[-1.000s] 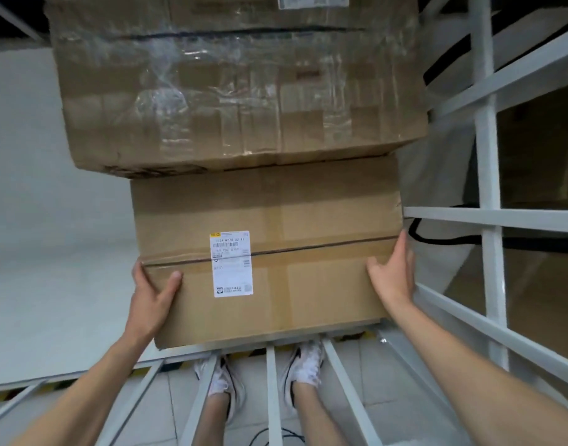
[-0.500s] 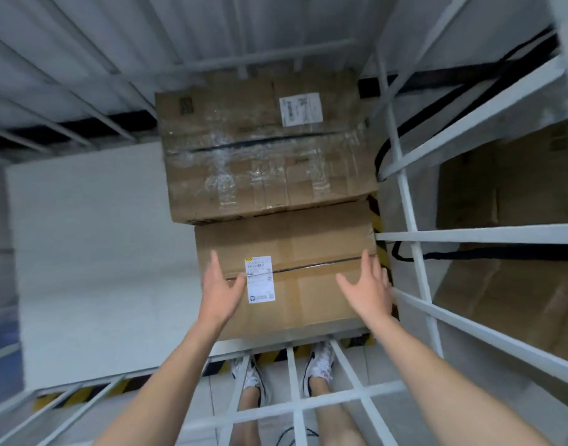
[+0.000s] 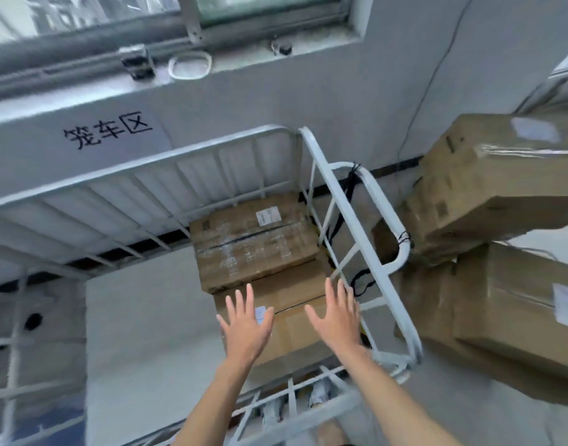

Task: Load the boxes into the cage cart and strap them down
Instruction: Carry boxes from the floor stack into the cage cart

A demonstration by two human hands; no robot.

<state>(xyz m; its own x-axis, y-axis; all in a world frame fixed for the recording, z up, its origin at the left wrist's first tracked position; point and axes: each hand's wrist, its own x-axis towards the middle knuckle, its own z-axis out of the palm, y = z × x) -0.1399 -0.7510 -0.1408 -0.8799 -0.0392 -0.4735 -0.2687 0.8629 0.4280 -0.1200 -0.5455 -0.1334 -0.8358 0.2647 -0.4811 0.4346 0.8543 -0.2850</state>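
Two cardboard boxes lie side by side on the floor of the white metal cage cart (image 3: 356,217). The far box (image 3: 253,239) is wrapped in clear tape and carries a white label. The near box (image 3: 295,320) is plain brown with a small white label. My left hand (image 3: 247,326) and my right hand (image 3: 335,317) hover above the near box, fingers spread, holding nothing and apart from the cardboard. Black straps (image 3: 348,191) hang on the cart's right side rail.
More cardboard boxes (image 3: 488,188) are stacked outside the cart at the right, a second stack (image 3: 514,313) below them. The cart's back rail (image 3: 141,175) stands against a grey wall with black characters. The cart's white floor (image 3: 147,317) spreads to the left.
Both hands have let go of the near box and lifted off it with fingers spread. The camera has pulled up and back, bringing the whole cart and the outside stacks into view.
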